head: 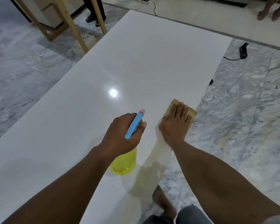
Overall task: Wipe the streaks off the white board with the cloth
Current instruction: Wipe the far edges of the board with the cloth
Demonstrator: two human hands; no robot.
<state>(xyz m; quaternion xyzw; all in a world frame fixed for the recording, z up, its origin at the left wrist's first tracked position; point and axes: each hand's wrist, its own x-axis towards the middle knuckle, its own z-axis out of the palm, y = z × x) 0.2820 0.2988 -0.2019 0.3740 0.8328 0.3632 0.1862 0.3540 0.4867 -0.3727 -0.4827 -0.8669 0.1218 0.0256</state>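
- white board [136,54]: laid flat, low over the marble floor [31,70]; long axis running away from the wearer; glossy, with a lamp glare [113,92] near the middle.
- cloth [192,113]: tan, folded, on the board hard against its right long edge, toward the near end.
- right hand [174,122]: spread flat on top of the cloth, fingers [179,109] straight and close together, pointing up the board's long axis. Pressing, not gripping.
- left hand [124,135]: over the board, just left of the cloth, fingers curled round the blue trigger head of a spray bottle [125,164]. Yellow body hanging under the wrist, nozzle aimed up the board. Bottle base touching the board or not: cannot tell.
- nearer hand for wiping: the right, on the cloth; the left taken up with the bottle.
- key relation: nearly all of the board lying left of and beyond the fingertips; to the right, only the edge.
- streaks [107,75]: faint curved smears just beyond the glare; a pale, wet-looking band along the right edge, nearer than the cloth. Elsewhere too faint to tell.
- judged next: sweep leftward or forward along the long axis, palm flat. Risk: cloth sliding off the right edge on any stroke that way.
- off the board: wooden frame [74,29] past the far left side; black tool [243,51] with cord past the right edge.
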